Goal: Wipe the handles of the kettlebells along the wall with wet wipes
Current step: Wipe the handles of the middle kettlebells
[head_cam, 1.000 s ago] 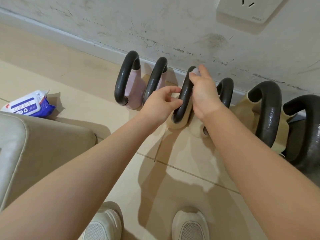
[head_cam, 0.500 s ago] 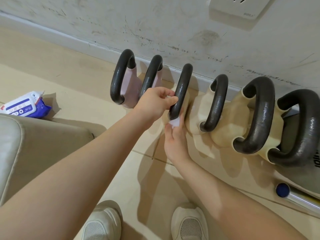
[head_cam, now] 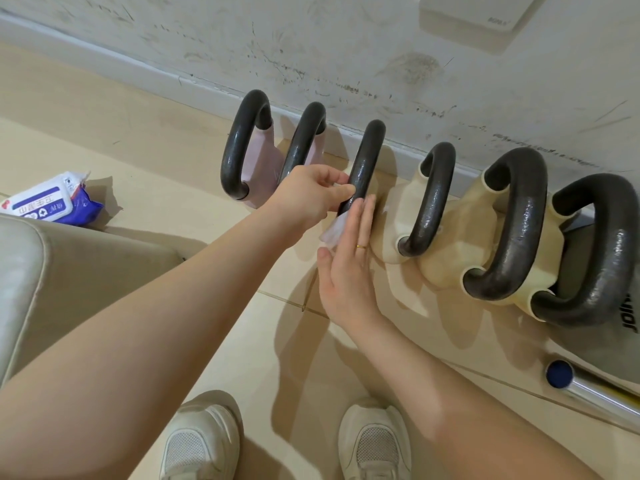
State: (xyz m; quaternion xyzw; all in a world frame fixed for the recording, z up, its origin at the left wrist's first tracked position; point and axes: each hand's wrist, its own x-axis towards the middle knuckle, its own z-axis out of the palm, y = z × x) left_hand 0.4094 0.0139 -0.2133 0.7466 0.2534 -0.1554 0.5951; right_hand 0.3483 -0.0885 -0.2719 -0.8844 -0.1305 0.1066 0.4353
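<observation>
Several kettlebells with black handles stand in a row along the wall. My left hand (head_cam: 313,194) pinches the lower part of the third handle (head_cam: 367,157), thumb and fingers on it. My right hand (head_cam: 349,261) lies flat with straight fingers, pressing a white wet wipe (head_cam: 333,233) against the near base of that handle. Two pink kettlebells (head_cam: 258,157) stand to the left. To the right are cream kettlebells, one with a slim handle (head_cam: 433,199), one with a thick handle (head_cam: 512,230).
A pack of wet wipes (head_cam: 52,200) lies on the tiled floor at left, behind a beige padded bench (head_cam: 69,271). A grey kettlebell (head_cam: 595,278) and a metal bar with a blue cap (head_cam: 588,389) are at right. A wall socket (head_cam: 474,15) is above. My shoes (head_cam: 287,441) are below.
My right hand slid the wipe from the top of the third handle down to its near base, and its fingers have straightened. My left hand stays on that handle.
</observation>
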